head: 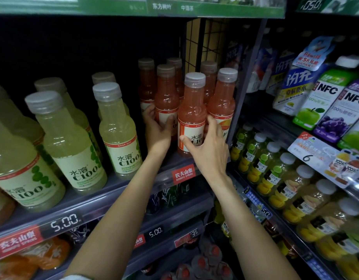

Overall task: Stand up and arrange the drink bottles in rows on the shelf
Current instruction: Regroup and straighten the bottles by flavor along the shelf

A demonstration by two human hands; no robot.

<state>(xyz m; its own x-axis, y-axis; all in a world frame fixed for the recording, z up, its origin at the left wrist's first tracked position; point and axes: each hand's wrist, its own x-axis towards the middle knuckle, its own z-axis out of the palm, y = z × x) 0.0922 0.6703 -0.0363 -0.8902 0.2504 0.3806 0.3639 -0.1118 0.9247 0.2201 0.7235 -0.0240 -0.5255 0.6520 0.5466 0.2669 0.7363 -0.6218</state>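
Both forearms are stretched toward the shelf (pixel 134 190). At its right end, near the front edge, the front pink bottle (pixel 191 118) is gripped by the right hand (pixel 206 146), fingers curled round its label. A second pink bottle (pixel 166 102) just behind is clasped by the left hand (pixel 157 130). Neighbouring pink bottles stand touching, so one could be toppled if either grip is shifted sideways.
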